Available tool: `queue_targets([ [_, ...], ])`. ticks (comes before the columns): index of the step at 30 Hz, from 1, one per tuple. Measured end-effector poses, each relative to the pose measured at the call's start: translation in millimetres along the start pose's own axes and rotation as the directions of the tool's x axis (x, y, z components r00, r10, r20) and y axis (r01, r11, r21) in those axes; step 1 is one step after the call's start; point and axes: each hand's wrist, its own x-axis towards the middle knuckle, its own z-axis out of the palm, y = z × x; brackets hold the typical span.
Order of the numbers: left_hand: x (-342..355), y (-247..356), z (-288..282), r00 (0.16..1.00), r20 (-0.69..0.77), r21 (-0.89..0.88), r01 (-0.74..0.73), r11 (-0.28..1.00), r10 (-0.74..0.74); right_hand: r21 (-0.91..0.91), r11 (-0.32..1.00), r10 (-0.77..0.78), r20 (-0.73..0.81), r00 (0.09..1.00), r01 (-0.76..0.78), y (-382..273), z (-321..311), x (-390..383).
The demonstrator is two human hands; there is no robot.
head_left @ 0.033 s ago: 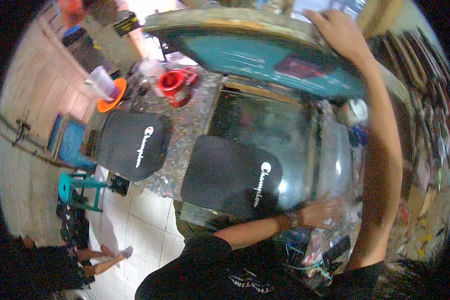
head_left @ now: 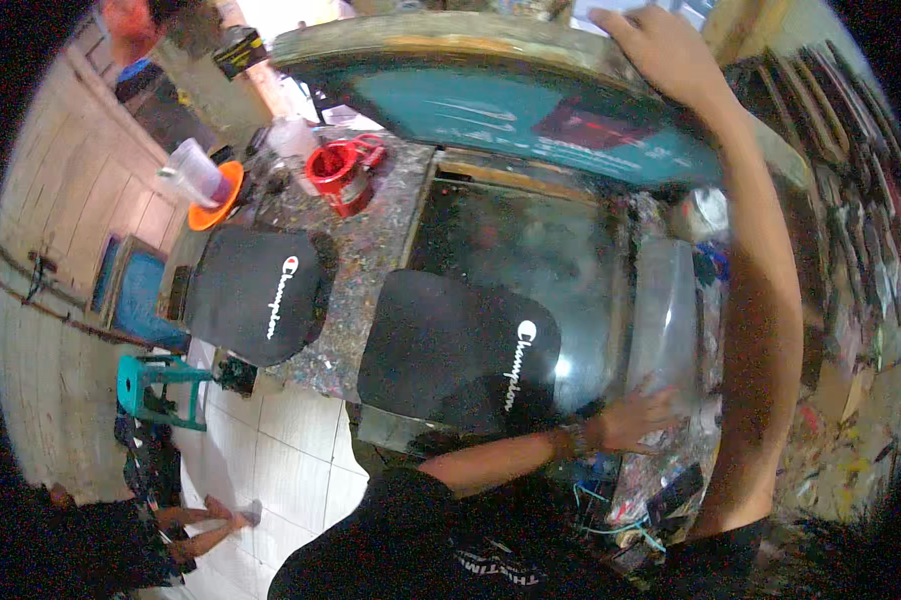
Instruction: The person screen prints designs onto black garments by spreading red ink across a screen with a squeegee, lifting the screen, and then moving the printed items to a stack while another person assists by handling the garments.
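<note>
My right hand [head_left: 676, 58] grips the top edge of a raised screen-printing frame [head_left: 421, 50], its mesh blue-green with a dark red patch. Below the frame lies a dark glassy printing bed [head_left: 531, 230]. A black fabric piece [head_left: 441, 350] with white lettering rests over the bed's near left part. My left hand [head_left: 639, 422], a watch on its wrist, is low over the right side of the bench with fingers spread and nothing visible in them. It is beside the near end of a clear plastic strip [head_left: 664, 310]; whether it touches the strip I cannot tell.
Another black printed piece [head_left: 256, 295] lies to the left on the speckled bench [head_left: 356, 260]. Behind it stand a red mug-like container [head_left: 341, 185] and an orange dish [head_left: 214, 205] with a clear cup [head_left: 196, 172]. A teal stool [head_left: 161, 385] and another person's hands [head_left: 216, 525] are at left.
The whole view has shifted slightly left. My left hand shows less blur, fingers spread in both frames. My right hand keeps its hold on the raised frame.
</note>
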Motion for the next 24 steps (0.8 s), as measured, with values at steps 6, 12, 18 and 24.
queue_targets([
  [6,-172,25,-128,0.820,-0.045,0.490,0.516,0.703,-0.570,0.200,0.942,0.285,-0.058,0.957,-0.268,7,-13,-3],
  [12,-221,54,-137,0.480,-0.187,0.519,0.789,0.329,-0.857,0.183,0.963,0.208,-0.038,0.977,-0.198,18,-11,28],
  [18,-223,54,-134,0.477,-0.193,0.515,0.793,0.325,-0.858,0.299,0.909,0.276,0.092,0.957,-0.291,4,-21,23],
  [24,-229,51,-130,0.501,-0.182,0.516,0.781,0.351,-0.846,0.260,0.948,0.184,0.025,0.983,-0.184,25,-5,42],
])
